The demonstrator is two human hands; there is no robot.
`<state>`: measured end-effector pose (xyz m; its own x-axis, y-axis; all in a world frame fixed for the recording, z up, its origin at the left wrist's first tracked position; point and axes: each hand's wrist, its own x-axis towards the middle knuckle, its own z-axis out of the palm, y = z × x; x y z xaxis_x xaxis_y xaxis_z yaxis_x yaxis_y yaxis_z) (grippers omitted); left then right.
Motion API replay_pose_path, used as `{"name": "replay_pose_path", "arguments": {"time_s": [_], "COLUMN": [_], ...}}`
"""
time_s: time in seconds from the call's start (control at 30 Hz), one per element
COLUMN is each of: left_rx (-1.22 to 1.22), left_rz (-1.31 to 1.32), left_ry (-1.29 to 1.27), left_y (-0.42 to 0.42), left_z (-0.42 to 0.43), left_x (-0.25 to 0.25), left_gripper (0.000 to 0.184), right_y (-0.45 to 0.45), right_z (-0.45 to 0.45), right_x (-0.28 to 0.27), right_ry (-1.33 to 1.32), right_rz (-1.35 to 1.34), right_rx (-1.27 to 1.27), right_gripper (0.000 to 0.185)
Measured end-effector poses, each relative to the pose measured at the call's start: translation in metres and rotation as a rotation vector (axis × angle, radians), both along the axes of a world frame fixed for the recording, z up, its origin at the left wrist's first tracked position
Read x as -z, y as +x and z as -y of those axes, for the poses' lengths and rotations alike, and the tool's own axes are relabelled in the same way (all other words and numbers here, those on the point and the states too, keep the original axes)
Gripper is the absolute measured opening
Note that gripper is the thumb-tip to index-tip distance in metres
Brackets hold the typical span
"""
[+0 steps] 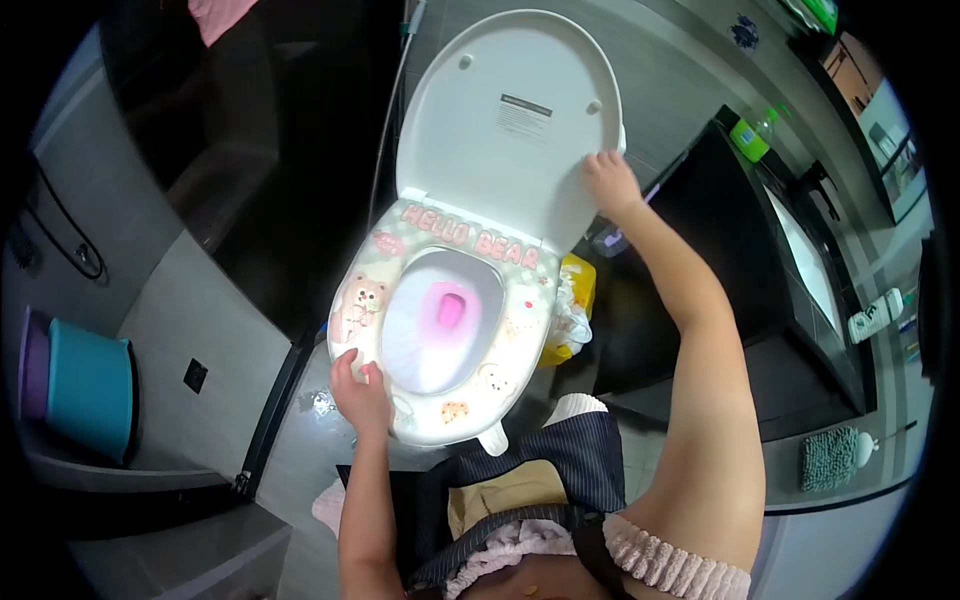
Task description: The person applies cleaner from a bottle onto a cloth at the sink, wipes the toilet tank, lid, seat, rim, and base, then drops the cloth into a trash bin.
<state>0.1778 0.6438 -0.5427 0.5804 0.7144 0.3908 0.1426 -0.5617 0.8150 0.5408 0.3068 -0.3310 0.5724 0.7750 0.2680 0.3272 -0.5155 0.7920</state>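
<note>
A white toilet lid is raised, with a small printed label on its inner face. Below it lies a padded toilet seat cover printed with bears and the words HELLO BEAR. Pink liquid shows in the toilet bowl. My right hand has its fingers curled at the lid's right edge, gripping it. At the front left of the seat cover is my left hand, fingers apart, the tips at the cover's edge. A white tab sticks out from the cover's front.
To the right, a yellow bag with white waste stands near the dark vanity cabinet. A green bottle is on the counter by the black faucet. At left are a turquoise bucket and a dark glass partition.
</note>
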Motion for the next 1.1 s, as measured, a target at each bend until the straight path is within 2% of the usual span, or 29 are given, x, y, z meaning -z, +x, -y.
{"name": "replay_pose_path", "arguments": {"time_s": [0.03,0.17,0.2,0.23,0.27,0.4,0.47,0.5,0.53,0.6,0.63,0.67,0.73,0.77,0.8,0.87,0.93,0.97,1.03,1.07,1.1], "left_rx": [0.006,-0.007,-0.004,-0.001,0.000,0.015,0.019,0.006,-0.001,0.006,0.005,0.010,0.004,0.010,0.010,0.015,0.016,0.027,0.021,0.040,0.041], "left_rz": [0.007,-0.025,-0.030,-0.036,-0.031,-0.028,-0.041,-0.034,-0.030,-0.020,-0.019,-0.018,-0.023,-0.025,-0.033,-0.038,-0.072,-0.072,-0.054,-0.054,-0.065], "left_ry": [-0.001,0.027,0.024,0.020,0.016,0.059,0.079,0.111,0.141,0.109,0.083,0.086,0.097,0.104,0.123,0.152,0.102,0.108,0.013,0.016,0.004], "left_y": [-0.001,-0.002,-0.002,-0.001,0.000,-0.005,-0.002,-0.002,-0.003,-0.002,-0.002,-0.003,-0.003,-0.004,-0.004,-0.002,-0.004,-0.003,-0.001,-0.003,-0.005], "left_z": [0.000,0.000,0.000,0.000,0.000,0.000,-0.001,-0.002,-0.002,0.000,0.000,0.000,0.000,0.000,0.000,-0.002,0.001,0.001,0.002,0.004,0.005], "left_x": [0.000,0.000,0.000,0.000,0.001,0.000,-0.001,0.004,0.005,0.005,0.004,0.004,0.003,0.004,0.004,0.003,-0.002,-0.001,-0.001,-0.002,-0.006], "left_gripper": [0.031,0.031,0.031,0.031,0.031,0.033,0.033,0.033,0.033,0.033,0.033,0.033,0.032,0.032,0.032,0.032,0.032,0.032,0.032,0.032,0.032], "right_y": [-0.005,-0.034,-0.042,-0.049,-0.052,-0.059,-0.066,-0.071,-0.067,-0.059,-0.061,-0.057,-0.058,-0.057,-0.055,-0.049,-0.053,-0.055,-0.055,-0.057,-0.060], "right_z": [0.008,-0.002,-0.007,-0.012,-0.017,-0.020,-0.036,-0.048,-0.050,-0.047,-0.039,-0.032,-0.032,-0.036,-0.042,-0.052,-0.058,-0.059,-0.049,-0.037,-0.028], "right_x": [0.025,0.110,0.127,0.140,0.146,0.140,0.136,0.128,0.142,0.169,0.175,0.178,0.158,0.159,0.162,0.165,0.161,0.163,0.181,0.186,0.186], "right_ry": [-0.011,-0.071,-0.024,0.095,0.213,0.171,0.219,0.327,0.332,0.666,0.651,0.655,0.332,0.340,0.104,-0.119,0.339,0.347,0.648,0.654,0.643], "right_rz": [-0.058,-0.279,-0.362,-0.325,-0.287,-0.315,-0.369,-0.462,-0.458,-0.480,-0.353,-0.351,-0.419,-0.420,-0.381,-0.339,-0.486,-0.486,-0.363,-0.358,-0.373], "right_rx": [-0.024,0.177,0.152,0.148,0.140,0.153,0.297,0.400,0.406,0.313,0.157,0.161,0.258,0.262,0.317,0.373,0.433,0.443,0.311,0.328,0.157], "right_gripper": [0.015,0.022,0.019,0.019,0.020,0.022,0.025,0.028,0.028,0.031,0.031,0.031,0.027,0.027,0.027,0.027,0.026,0.026,0.026,0.026,0.029]}}
